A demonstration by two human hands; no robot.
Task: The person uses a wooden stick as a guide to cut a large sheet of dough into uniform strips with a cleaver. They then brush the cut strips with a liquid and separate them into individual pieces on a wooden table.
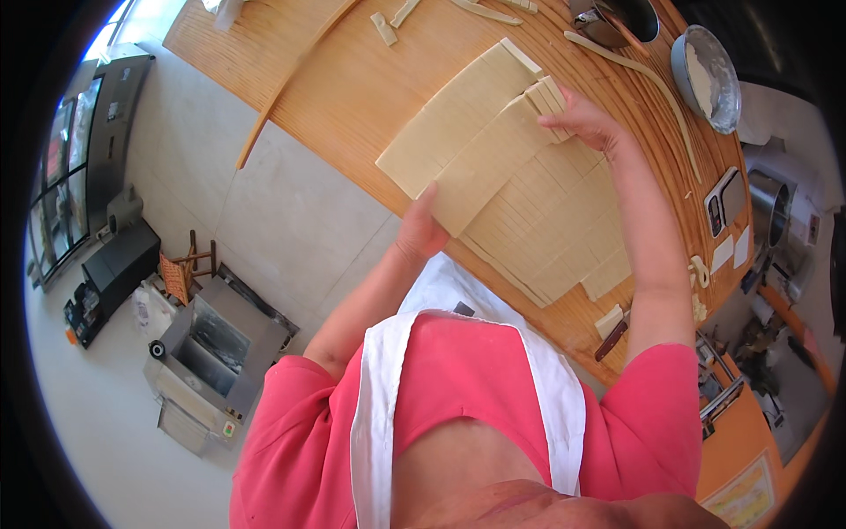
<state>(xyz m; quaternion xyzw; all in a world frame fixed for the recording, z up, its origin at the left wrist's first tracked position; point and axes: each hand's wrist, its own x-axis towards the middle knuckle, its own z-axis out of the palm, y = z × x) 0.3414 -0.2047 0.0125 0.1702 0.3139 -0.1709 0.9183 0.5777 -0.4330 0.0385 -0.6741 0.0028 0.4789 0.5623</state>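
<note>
A bundle of pale, flat dough strips (492,168) lies slantwise across the wooden table between my two hands. Fingers and thumb of my left hand (424,223) grip its near end, close to the table's front edge. At the far end, my right hand (585,121) clasps the strips, whose cut ends show as stacked layers. Beyond the bundle is another dough sheet (456,112), marked with lengthwise cuts. More dough cut into narrow strips (548,218) lies on the right, partly under the bundle and my right forearm. Below that forearm rests a knife with a brown handle (611,340), beside a small dough piece (608,321).
A long wooden stick (284,92) crosses the table (317,86) and overhangs its left edge. Along the right stand a metal pot (634,23), a metal bowl with flour (727,99) and a scale (724,202). A long dough strip (651,82) curves nearby. A machine (205,357) stands at left.
</note>
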